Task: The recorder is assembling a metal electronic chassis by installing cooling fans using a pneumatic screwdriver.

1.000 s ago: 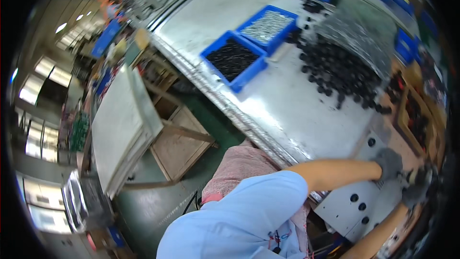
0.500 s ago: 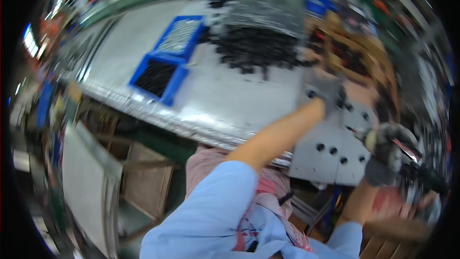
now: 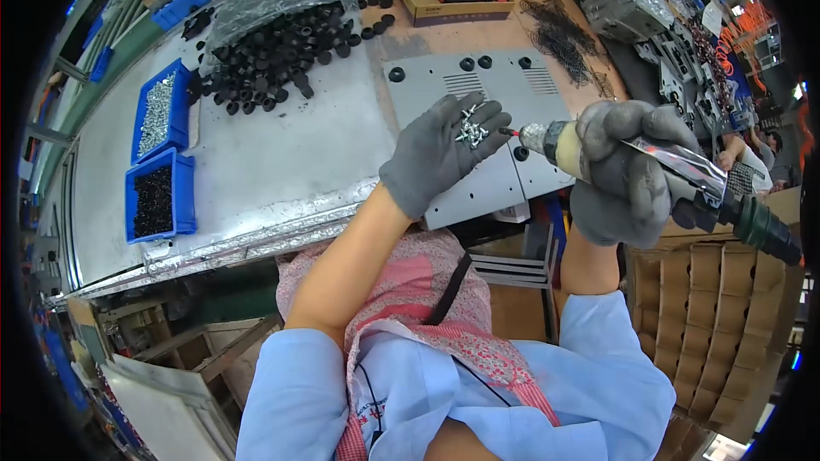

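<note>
Left glove (image 3: 440, 154), right glove (image 3: 628, 166): grey. Screws (image 3: 471, 131): silver. Power tool (image 3: 683, 169): cream collar (image 3: 568, 151), dark green end (image 3: 758, 224). Panel (image 3: 480, 188): grey. Shirt (image 3: 534, 376): light blue. Apron (image 3: 414, 282): pink, floral.

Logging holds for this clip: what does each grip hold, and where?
Left grip: loose screws, resting on the open palm. Right grip: power driver, around its body.
</note>
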Action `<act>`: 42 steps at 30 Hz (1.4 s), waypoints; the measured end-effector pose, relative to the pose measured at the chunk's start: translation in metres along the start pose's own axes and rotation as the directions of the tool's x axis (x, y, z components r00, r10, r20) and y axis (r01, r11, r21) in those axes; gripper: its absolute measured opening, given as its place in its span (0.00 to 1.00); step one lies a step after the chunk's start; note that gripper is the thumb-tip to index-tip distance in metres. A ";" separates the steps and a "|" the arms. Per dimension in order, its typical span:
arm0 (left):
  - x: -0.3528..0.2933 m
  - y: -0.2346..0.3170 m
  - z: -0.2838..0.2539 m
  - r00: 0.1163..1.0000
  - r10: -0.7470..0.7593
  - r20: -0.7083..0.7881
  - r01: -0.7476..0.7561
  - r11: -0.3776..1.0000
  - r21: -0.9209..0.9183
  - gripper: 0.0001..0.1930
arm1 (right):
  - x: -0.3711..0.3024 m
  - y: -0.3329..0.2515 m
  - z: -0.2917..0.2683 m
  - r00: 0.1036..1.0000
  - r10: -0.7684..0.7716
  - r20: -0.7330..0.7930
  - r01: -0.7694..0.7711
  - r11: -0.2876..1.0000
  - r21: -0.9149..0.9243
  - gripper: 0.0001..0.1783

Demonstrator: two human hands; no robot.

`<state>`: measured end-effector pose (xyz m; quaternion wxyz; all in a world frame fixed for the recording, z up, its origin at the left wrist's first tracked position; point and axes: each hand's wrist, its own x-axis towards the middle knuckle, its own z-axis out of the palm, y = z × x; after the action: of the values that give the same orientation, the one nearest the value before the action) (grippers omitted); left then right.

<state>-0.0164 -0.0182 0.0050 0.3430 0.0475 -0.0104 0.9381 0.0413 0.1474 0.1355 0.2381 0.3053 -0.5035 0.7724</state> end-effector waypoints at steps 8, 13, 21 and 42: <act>-0.010 -0.023 0.022 0.983 -0.008 -0.185 0.016 0.999 0.044 0.18 | -0.004 -0.004 0.004 1.000 -0.012 0.021 0.012 1.000 -0.021 0.26; -0.012 -0.033 0.029 0.973 0.018 -0.229 0.009 0.993 0.116 0.19 | -0.012 -0.005 0.009 0.994 0.102 -0.042 -0.105 0.992 -0.069 0.24; -0.014 -0.037 0.024 0.972 0.005 -0.235 0.023 0.993 0.119 0.21 | -0.009 -0.002 0.005 0.998 0.055 -0.010 -0.055 0.998 -0.039 0.25; -0.062 -0.009 0.019 0.968 -0.011 -0.251 0.043 0.991 0.123 0.15 | -0.006 0.005 0.012 1.000 -0.025 0.010 0.025 0.997 0.067 0.26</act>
<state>0.0380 -0.0515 0.0178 0.3507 -0.0492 0.0936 0.9305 0.0450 0.1335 0.1313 0.2346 0.3235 -0.4746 0.7843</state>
